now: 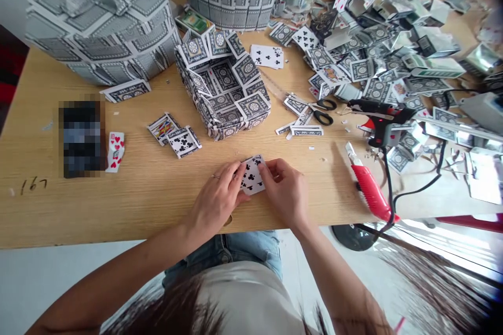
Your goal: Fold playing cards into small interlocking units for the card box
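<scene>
Between my hands, just above the table's front edge, is a playing card [252,178] with black club pips facing up. My left hand [220,191] grips its left side, with fingers bent over the edge. On the right side, my right hand [286,188] pinches the card between thumb and fingers. A box woven from folded playing cards [226,86] stands open beyond my hands. Left of my hands lie a club card with folded edges [183,141] and a face card [163,128], partly overlapping.
Scissors [324,111] lie by folded card strips [301,130]. To the right are a glue gun [381,118] with a black cord and a red utility knife [371,188]. Cards and boxes pile up [365,52] behind them. Large woven card baskets [102,26] stand at back left.
</scene>
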{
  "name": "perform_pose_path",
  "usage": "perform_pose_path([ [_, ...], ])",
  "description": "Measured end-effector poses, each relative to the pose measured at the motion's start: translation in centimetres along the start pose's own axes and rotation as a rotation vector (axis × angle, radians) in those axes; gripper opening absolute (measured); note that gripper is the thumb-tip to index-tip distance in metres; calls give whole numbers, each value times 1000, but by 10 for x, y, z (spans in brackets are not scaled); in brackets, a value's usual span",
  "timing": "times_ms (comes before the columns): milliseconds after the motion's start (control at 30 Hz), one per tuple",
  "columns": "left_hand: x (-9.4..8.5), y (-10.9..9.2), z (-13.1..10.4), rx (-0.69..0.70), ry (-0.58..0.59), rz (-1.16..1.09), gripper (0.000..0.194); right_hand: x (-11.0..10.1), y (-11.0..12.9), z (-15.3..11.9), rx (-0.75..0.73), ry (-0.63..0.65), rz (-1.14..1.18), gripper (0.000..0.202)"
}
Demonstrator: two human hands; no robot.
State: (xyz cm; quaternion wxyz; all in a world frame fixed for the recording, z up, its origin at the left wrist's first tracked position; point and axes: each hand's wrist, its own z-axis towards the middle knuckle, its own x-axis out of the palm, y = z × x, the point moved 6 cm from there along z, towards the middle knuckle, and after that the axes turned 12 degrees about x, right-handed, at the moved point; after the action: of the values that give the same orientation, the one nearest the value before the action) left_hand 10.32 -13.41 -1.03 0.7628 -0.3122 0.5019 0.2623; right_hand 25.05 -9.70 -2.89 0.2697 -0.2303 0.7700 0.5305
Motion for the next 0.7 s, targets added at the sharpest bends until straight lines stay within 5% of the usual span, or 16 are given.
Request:
perform_pose_path([
  [167,2,-4,2,17,-11,-6,34,-8,17,-2,-188,-134,-346,23],
  [367,4,-8,4,1,36,11,33,-5,12,6,-178,-62,-350,21],
  [700,5,-18,7,-8,126,182,28,-3,11,1,-182,-176,-373,17],
])
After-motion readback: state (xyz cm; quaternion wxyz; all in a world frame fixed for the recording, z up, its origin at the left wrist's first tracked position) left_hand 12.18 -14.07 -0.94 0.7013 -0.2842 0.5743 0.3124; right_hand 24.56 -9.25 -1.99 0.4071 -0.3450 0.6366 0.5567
